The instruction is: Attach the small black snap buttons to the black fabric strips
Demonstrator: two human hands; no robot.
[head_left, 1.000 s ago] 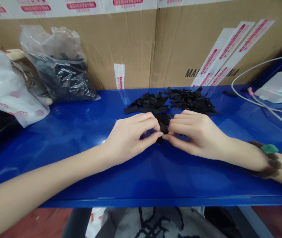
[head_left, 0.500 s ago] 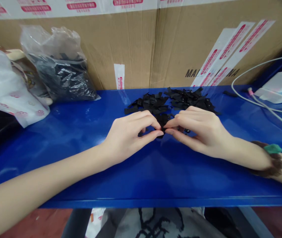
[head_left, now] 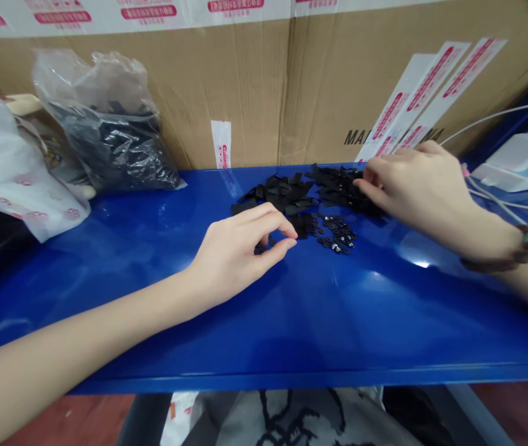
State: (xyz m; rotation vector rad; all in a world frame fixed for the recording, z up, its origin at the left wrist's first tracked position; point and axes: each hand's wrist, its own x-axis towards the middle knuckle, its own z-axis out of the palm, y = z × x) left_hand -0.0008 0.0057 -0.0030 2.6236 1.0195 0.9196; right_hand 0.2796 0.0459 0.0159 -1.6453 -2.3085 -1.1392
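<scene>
My left hand point(head_left: 240, 251) hovers low at the middle of the blue table, thumb and index finger curved with a narrow gap between the tips and nothing visible in it. Just beyond its fingertips lie short black fabric strips point(head_left: 298, 226). Small black ring-like pieces point(head_left: 338, 232), some shiny, are scattered to their right. My right hand point(head_left: 419, 189) is at the right-hand pile of black strips point(head_left: 333, 186), its fingers closed at the pile's edge; what they pinch looks like a black strip, partly hidden. Another heap of black strips point(head_left: 280, 191) lies left of that pile.
A large cardboard box point(head_left: 245, 87) stands along the back of the blue table point(head_left: 264, 334). At the left are a clear plastic bag of black material point(head_left: 119, 142) and a white printed bag point(head_left: 22, 173). White cables point(head_left: 500, 204) and a white device point(head_left: 519, 155) sit at the right.
My right hand has moved away from the left hand, back and right to the right-hand pile. The small black pieces are now uncovered. My left hand has stayed nearly in place, its pinch loosened.
</scene>
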